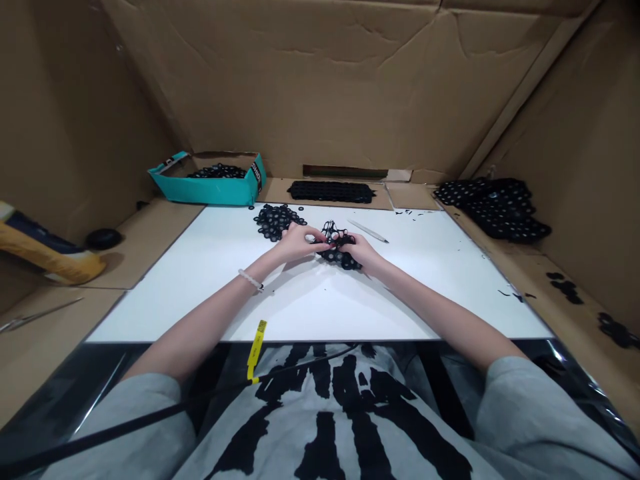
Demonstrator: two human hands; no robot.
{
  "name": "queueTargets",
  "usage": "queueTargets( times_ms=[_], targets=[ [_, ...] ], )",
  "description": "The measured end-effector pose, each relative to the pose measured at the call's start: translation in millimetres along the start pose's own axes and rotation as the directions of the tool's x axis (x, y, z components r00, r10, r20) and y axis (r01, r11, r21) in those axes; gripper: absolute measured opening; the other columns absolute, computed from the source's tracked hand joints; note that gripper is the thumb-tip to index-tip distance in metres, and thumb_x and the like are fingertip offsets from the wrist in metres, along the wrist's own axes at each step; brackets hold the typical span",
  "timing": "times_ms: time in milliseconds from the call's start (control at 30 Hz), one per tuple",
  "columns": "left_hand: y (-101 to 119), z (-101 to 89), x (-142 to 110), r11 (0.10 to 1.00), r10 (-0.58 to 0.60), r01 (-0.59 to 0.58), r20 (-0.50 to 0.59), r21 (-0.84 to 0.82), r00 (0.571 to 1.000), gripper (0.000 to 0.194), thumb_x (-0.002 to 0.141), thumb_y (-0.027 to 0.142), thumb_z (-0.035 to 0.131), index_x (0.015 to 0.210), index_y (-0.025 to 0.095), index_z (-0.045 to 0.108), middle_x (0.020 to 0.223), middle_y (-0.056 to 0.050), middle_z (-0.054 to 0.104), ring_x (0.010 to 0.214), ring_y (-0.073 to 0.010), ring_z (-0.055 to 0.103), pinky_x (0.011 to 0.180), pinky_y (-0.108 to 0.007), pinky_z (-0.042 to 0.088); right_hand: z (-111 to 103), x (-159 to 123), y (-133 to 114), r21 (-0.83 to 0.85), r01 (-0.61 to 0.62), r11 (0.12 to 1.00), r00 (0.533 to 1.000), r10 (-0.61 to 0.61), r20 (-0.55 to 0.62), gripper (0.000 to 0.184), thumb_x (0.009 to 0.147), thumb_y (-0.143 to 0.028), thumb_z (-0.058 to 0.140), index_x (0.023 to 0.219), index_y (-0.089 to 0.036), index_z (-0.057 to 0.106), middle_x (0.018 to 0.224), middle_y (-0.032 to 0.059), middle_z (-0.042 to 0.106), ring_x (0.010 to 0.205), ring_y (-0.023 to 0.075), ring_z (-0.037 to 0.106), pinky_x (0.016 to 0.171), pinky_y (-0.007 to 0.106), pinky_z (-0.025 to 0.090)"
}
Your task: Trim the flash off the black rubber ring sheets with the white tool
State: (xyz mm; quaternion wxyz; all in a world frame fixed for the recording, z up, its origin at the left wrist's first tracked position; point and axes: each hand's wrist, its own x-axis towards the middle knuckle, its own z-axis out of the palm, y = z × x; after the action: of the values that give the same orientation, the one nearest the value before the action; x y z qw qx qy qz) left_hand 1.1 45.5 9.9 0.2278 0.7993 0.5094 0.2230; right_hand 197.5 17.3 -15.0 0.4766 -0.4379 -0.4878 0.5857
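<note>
Two hands (301,241) (361,252) angle inward, fingers pinching the black ringed piece (345,259) between them.

The open box (210,191) is plain turquoise outside.

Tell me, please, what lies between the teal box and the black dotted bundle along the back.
In the head view, a black textured strip lies there on cardboard, with black scraps nearer the bundle.

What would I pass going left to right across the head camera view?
Yellow-and-navy container, open turquoise box, black ringed piece being handled, dotted black heap.
</note>
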Motion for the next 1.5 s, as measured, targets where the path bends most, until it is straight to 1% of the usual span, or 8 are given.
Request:
queueTargets(
  times_ms=[233, 367, 600, 733, 967, 1200, 1400, 1500],
  targets=[
    [-17.3, 8.4, 9.4, 0.921, -0.019, 0.028, 0.028, -0.389, 0.999, 0.033, 0.068, 0.043, 0.074, 0.086, 0.016, 0.080, 0.089, -0.009, 0.078, 0.085, -0.0258, 0.069, 0.079, -0.034, 0.050, 0.3, -0.6, -3.5, 0.082, -0.045, 0.996, 0.999, 0.044, 0.009, 0.032, 0.054, -0.020, 0.061, 0.085, -0.018, 0.066, 0.074, -0.0016, 0.069, 0.079, 0.0175, 0.061, 0.081, 0.030, 0.048],
    [-10.4, 12.8, 5.2, 0.889, -0.049, 0.047, 0.007, -0.456, 0.999, 0.029, 0.067, 0.037, 0.076, 0.084, 0.013, 0.080, 0.087, -0.010, 0.078, 0.083, -0.0249, 0.070, 0.077, -0.033, 0.052, 3.1, -5.4, -7.9, 0.105, -0.100, 0.989, 0.993, 0.093, 0.067, 0.024, 0.061, -0.034, 0.065, 0.079, -0.018, 0.063, 0.070, -0.0004, 0.064, 0.070, 0.0166, 0.058, 0.067, 0.028, 0.046],
    [-13.1, -5.4, 8.9, 0.930, -0.110, 0.088, -0.043, -0.356, 0.993, 0.021, 0.066, 0.033, 0.080, 0.079, 0.017, 0.080, 0.079, -0.008, 0.077, 0.078, -0.0244, 0.069, 0.072, -0.033, 0.050, -1.2, -0.3, -2.2, -0.312, -0.004, 0.950, 0.998, -0.015, -0.057, 0.032, 0.059, -0.038, 0.077, 0.080, -0.017, 0.065, 0.077, 0.0010, 0.068, 0.074, 0.0173, 0.060, 0.072, 0.029, 0.045],
    [-37.2, -36.4, 16.9, 0.978, -0.206, 0.174, -0.370, -0.119, 0.906, 0.016, 0.073, 0.028, 0.075, 0.086, 0.020, 0.080, 0.084, -0.007, 0.077, 0.087, -0.0279, 0.068, 0.089, -0.044, 0.043, -9.3, 1.9, -7.6, -0.366, -0.063, 0.928, 0.996, 0.033, -0.085, 0.024, 0.062, -0.032, 0.073, 0.079, -0.019, 0.064, 0.074, -0.0012, 0.066, 0.073, 0.0168, 0.060, 0.071, 0.029, 0.045],
    [-45.0, -38.9, 13.8, 0.959, -0.042, 0.164, -0.457, 0.231, 0.888, 0.015, 0.077, 0.024, 0.072, 0.090, 0.022, 0.080, 0.103, -0.011, 0.074, 0.117, -0.0421, 0.045, 0.094, -0.056, 0.030, -9.0, -1.5, -15.0, -0.270, -0.131, 0.954, 0.987, 0.100, -0.123, 0.022, 0.058, -0.021, 0.069, 0.078, -0.020, 0.059, 0.076, 0.0003, 0.067, 0.072, 0.0177, 0.061, 0.064, 0.028, 0.048],
    [4.4, -4.4, -0.9, 0.985, 0.163, -0.158, -0.081, 0.063, 0.983, 0.028, 0.077, 0.047, 0.073, 0.091, 0.023, 0.080, 0.091, -0.006, 0.077, 0.100, -0.0298, 0.056, 0.091, -0.043, 0.038, -4.2, -1.5, -4.7, -0.211, 0.035, 0.977, 0.995, -0.054, -0.082, 0.029, 0.057, -0.028, 0.071, 0.081, -0.020, 0.058, 0.073, -0.0026, 0.064, 0.075, 0.0179, 0.061, 0.073, 0.031, 0.050],
    [-2.6, 11.6, 5.1, 0.922, 0.002, -0.001, 0.001, -0.386, 1.000, 0.032, 0.073, 0.046, 0.070, 0.079, 0.017, 0.079, 0.084, -0.008, 0.077, 0.081, -0.0240, 0.066, 0.076, -0.033, 0.047, -0.9, -1.2, -2.3, -0.240, 0.091, 0.966, 0.990, -0.113, -0.080, 0.030, 0.057, -0.032, 0.071, 0.080, -0.020, 0.058, 0.078, -0.0014, 0.065, 0.081, 0.0193, 0.061, 0.084, 0.035, 0.050],
    [-14.0, 0.4, 9.9, 0.920, -0.091, 0.046, -0.097, -0.390, 0.991, 0.029, 0.076, 0.043, 0.067, 0.077, 0.015, 0.079, 0.083, -0.009, 0.077, 0.081, -0.0251, 0.066, 0.076, -0.034, 0.048, -3.0, 1.9, 0.3, -0.258, 0.035, 0.966, 0.989, -0.070, -0.128, 0.026, 0.058, -0.026, 0.064, 0.083, -0.020, 0.060, 0.082, 0.0002, 0.068, 0.085, 0.0206, 0.063, 0.086, 0.035, 0.050]
  ],
)
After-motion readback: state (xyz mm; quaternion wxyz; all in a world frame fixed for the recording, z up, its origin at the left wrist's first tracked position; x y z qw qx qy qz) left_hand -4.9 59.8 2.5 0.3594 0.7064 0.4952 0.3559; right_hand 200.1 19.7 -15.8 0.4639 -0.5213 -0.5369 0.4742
